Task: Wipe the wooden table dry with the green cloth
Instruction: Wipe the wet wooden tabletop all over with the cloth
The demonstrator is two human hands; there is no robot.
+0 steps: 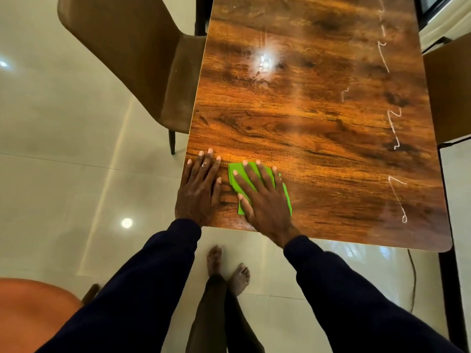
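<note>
Right hand (265, 197) presses flat, fingers spread, on green cloth (235, 178); left hand (200, 189) flat on table (318, 123).

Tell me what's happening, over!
Right hand flat on the green cloth, near corner of wooden table. Left hand flat on bare wood beside it. Water streaks along right side. Nothing blocking.

- Glossy cream tiled floor (76, 154), with grout lines and round glints of ceiling light.
- A tan upholstered chair (142, 72) on dark legs stands at the left, its seat touching the table edge.
- Another brown chair (448, 93) sits at the right edge.
- An orange rounded seat (33, 314) shows at lower left.
- A thin cable (413, 276) trails across the floor at the right.
</note>
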